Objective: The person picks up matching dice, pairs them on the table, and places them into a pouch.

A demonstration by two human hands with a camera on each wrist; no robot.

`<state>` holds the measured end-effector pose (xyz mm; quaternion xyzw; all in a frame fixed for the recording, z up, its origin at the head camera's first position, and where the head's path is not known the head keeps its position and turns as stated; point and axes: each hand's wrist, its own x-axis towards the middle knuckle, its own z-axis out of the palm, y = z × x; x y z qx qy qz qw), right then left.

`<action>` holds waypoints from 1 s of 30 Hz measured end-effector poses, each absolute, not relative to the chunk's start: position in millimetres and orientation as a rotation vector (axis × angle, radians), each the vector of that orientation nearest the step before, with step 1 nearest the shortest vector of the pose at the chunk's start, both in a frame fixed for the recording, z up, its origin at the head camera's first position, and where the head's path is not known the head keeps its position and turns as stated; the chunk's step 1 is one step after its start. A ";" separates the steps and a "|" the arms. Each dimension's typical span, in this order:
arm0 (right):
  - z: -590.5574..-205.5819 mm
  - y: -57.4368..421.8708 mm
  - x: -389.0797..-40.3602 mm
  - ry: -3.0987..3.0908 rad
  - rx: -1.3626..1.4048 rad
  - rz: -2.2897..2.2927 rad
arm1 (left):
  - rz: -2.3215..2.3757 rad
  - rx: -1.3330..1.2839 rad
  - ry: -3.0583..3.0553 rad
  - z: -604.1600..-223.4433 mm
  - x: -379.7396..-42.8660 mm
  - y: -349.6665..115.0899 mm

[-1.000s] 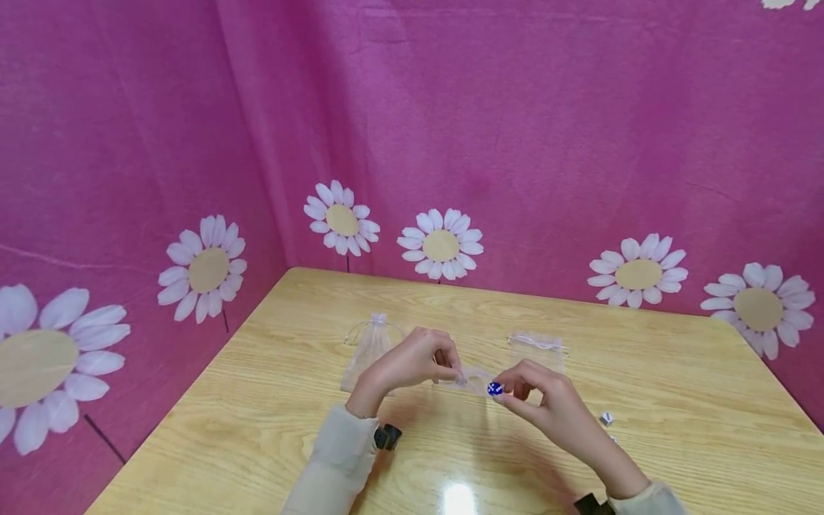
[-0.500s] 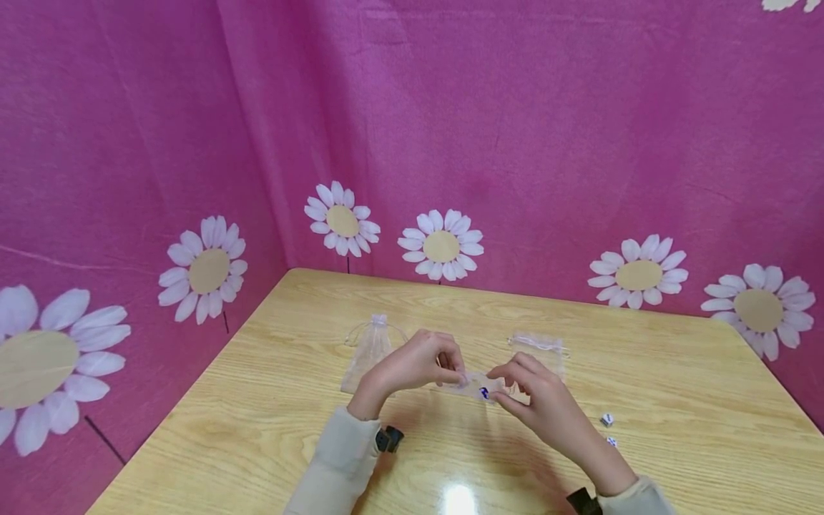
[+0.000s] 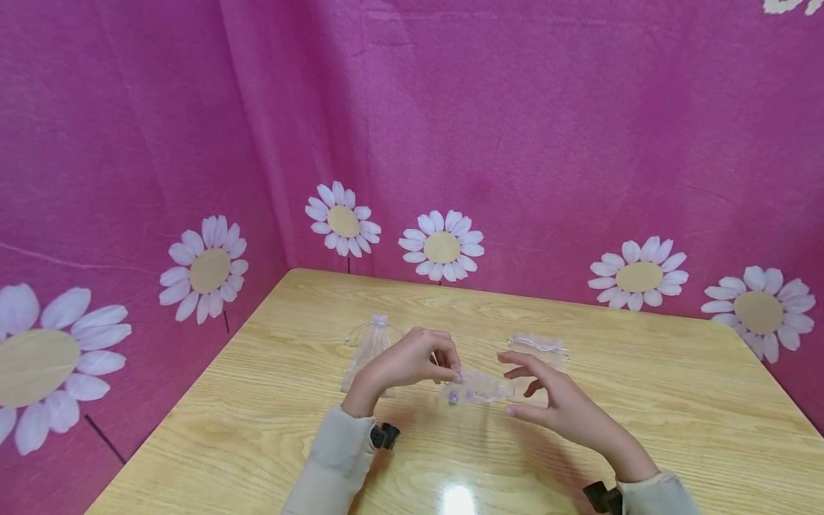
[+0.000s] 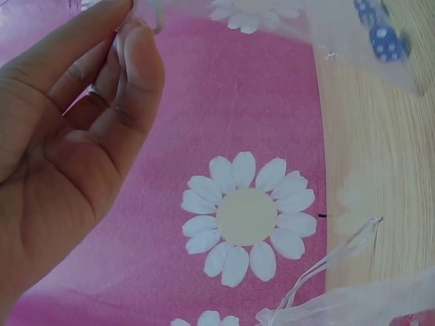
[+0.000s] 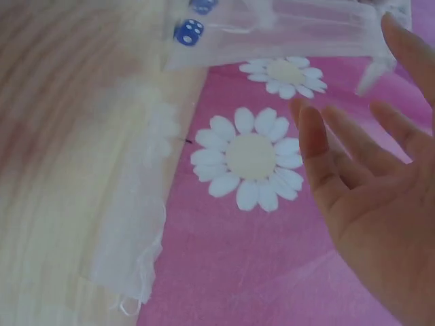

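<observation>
My left hand pinches a sheer white drawstring bag between thumb and fingers, and the bag stretches out toward the right. Inside its lower corner lie blue dice with white pips; in the left wrist view, two blue dice show through the fabric. The right wrist view also has two blue dice at the bag's closed end. By the other end of the bag, my right hand is spread, thumb and fingers apart, holding nothing.
A second sheer bag lies on the wooden table behind the left hand. A third bag lies beyond the right hand. Pink cloth with daisies hangs along the back and left side.
The blue die pinched by my right hand has gone into the bag. The right hand has let go and opened. Small white dice at the right are now hidden behind the right forearm.
</observation>
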<state>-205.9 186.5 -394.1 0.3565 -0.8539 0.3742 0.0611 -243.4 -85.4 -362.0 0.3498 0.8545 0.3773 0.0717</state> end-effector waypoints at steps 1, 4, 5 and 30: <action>-395.6 185.3 -206.3 -2.584 1.104 1.136 | 1.135 1.062 2.562 -361.5 -243.5 -85.9; -398.6 180.9 -206.8 -2.509 1.176 1.109 | 1.133 1.086 2.547 -360.6 -243.9 -87.8; -399.2 179.6 -206.9 -2.469 1.189 1.100 | 1.131 1.088 2.545 -360.4 -244.2 -88.5; -401.5 167.6 -207.4 -2.249 1.001 1.005 | 1.037 0.997 2.618 -356.7 -242.7 -104.3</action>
